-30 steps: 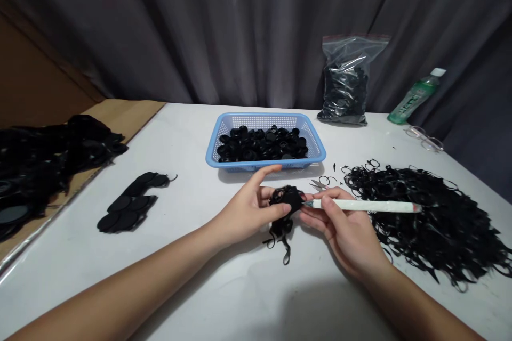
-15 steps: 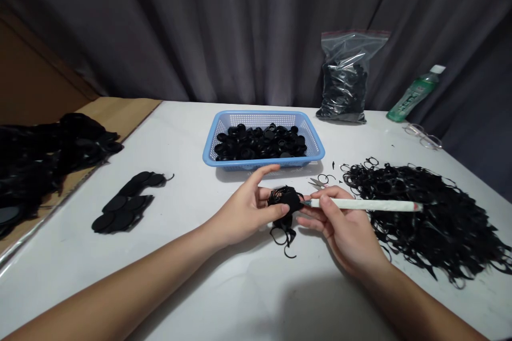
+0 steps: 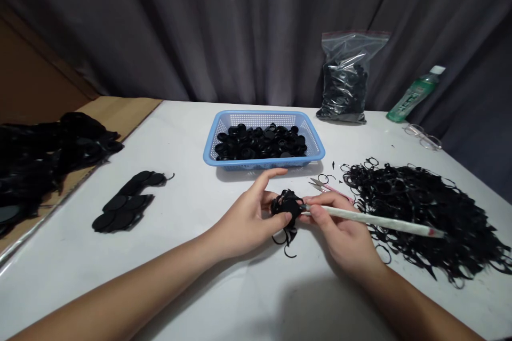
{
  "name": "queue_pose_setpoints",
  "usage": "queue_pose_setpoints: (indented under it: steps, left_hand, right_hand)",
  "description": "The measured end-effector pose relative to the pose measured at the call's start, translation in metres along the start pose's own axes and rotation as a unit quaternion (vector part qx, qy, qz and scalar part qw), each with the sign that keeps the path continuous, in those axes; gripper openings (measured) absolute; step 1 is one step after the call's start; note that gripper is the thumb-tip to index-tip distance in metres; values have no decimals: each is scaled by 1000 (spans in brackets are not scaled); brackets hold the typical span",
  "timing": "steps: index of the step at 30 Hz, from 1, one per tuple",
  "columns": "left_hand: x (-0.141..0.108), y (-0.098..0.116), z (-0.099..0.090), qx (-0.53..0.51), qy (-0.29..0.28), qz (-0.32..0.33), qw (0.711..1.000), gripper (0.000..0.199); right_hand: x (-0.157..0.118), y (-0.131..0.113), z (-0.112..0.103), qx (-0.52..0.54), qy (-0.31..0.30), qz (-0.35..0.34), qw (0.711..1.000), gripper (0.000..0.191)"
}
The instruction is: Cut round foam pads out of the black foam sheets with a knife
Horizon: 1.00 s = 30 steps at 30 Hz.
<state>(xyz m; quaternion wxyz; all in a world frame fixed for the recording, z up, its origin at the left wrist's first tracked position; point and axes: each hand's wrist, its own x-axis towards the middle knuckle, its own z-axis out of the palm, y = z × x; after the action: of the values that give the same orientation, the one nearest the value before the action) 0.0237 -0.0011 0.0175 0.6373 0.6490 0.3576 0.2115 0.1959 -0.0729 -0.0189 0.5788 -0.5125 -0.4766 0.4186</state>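
Pen tool: white pen tool (image 3: 372, 218) now slants its tail towards us, so its angle at the disc has changed; contact unclear
Left hand: our left hand (image 3: 248, 218) pinches the disc (image 3: 288, 206)
Right hand: our right hand (image 3: 348, 240) grips the pen tool
Disc: between our hands

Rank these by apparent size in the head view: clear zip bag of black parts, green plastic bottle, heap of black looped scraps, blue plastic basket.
Heap of black looped scraps
Blue plastic basket
Clear zip bag of black parts
Green plastic bottle
The bottle and bag stand farther back, so real sizes may compare differently.
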Motion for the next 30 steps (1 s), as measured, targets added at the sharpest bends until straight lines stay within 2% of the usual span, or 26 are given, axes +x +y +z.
queue_pose_setpoints:
  steps: [4, 7, 9, 12, 15, 18, 24, 27, 30]
  left_hand:
    - [-3, 2, -1, 85, -19, 37, 995, 40]
    - [-3, 1, -1, 88, -62, 81, 991, 25]
    - [-2, -1, -2, 44, -101, 90, 990, 21]
    - [0, -7, -4, -62, -146, 51, 986, 17]
    - [3, -12, -7, -164, -161, 24, 973, 18]
    - [6, -15, -9, -256, -153, 14, 954, 22]
    - [9, -13, -9, -415, -134, -32, 899, 27]
    - [9, -12, -11, -426, -122, -27, 896, 36]
    - [10, -14, -14, -413, -123, -14, 902, 42]
  right_hand:
    - [-1, 1, -2, -179, -7, -86, 980, 8]
    - [0, 2, -3, -230, -16, -83, 969, 11]
    - [2, 1, -3, -246, -19, -71, 966, 13]
    - [5, 0, -4, -266, -10, -55, 962, 15]
    - [7, 1, -6, -291, 5, -42, 956, 16]
    - [8, 3, -9, -306, 12, -33, 951, 17]
    - [12, 8, -10, -284, 21, -26, 958, 19]
    - [11, 9, -8, -225, 25, -18, 974, 18]
    - [9, 10, -6, -101, 37, 28, 994, 21]
